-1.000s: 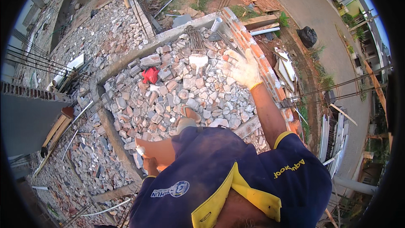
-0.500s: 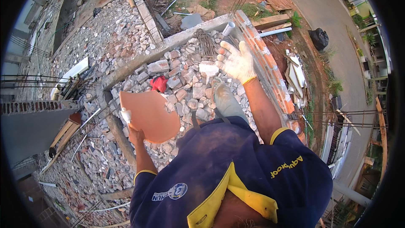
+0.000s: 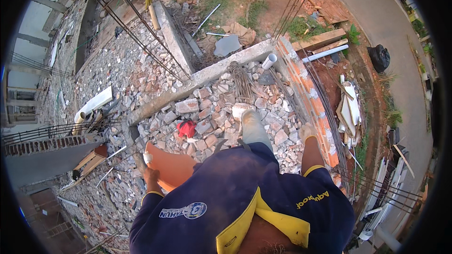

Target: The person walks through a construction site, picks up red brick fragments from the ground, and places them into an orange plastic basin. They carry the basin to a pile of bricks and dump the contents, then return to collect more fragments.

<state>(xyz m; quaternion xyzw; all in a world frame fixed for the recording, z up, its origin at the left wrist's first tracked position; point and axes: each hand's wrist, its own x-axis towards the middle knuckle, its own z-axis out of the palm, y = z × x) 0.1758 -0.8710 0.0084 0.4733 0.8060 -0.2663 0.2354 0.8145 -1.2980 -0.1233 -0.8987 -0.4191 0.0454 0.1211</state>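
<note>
At the left, my left hand (image 3: 150, 169) grips the edge of a smooth orange scoop-shaped pan (image 3: 172, 165). White glove material shows at its fingers, and my shirt covers part of the pan. Out to the right, my right hand (image 3: 308, 132) in a pale glove hangs low beside the brick wall (image 3: 314, 101). Its fingers are blurred, so their shape and any contact are unclear. Broken bricks and rubble (image 3: 217, 124) lie under and around both hands. A red crumpled piece (image 3: 186, 128) rests on the rubble beyond the pan. My foot (image 3: 252, 120) stands among the chunks.
A concrete beam (image 3: 207, 74) borders the rubble at the far side. Thin steel bars (image 3: 155, 42) stick up at the far left. Near the far corner are a white pipe end (image 3: 269, 61) and a bundle of rods (image 3: 241, 84). Broken boards (image 3: 348, 101) lie beyond the wall.
My right hand has dropped from its raised, spread position toward me, beside the brick wall. The orange pan has come closer to my body, more hidden by my shirt. The view has shifted.
</note>
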